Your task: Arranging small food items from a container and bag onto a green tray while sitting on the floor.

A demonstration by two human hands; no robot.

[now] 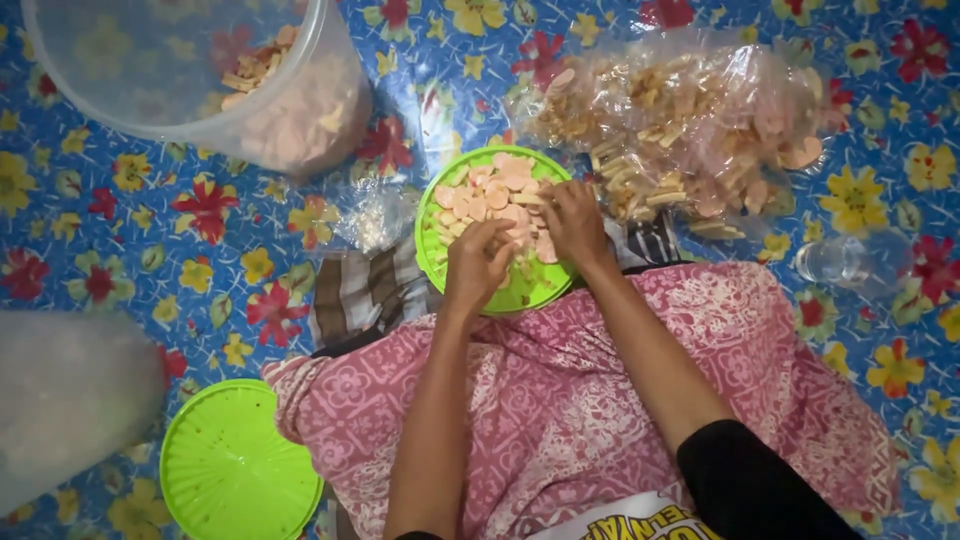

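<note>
a green plate (530, 290) of round pinkish crackers (495, 192) is seen resting on the lap at centre. the left hand (478, 262) is curled over the plate's near part, fingertips pinched together on crackers. the right hand (575, 222) is laid on the pile, fingers bent; its grip cannot be told. a clear bag of crackers (690, 130) lies far right, a plastic tub (200, 70) far left.

Single head-worn view, straight down and close over lap and flowered floor mat (150, 240).
</note>
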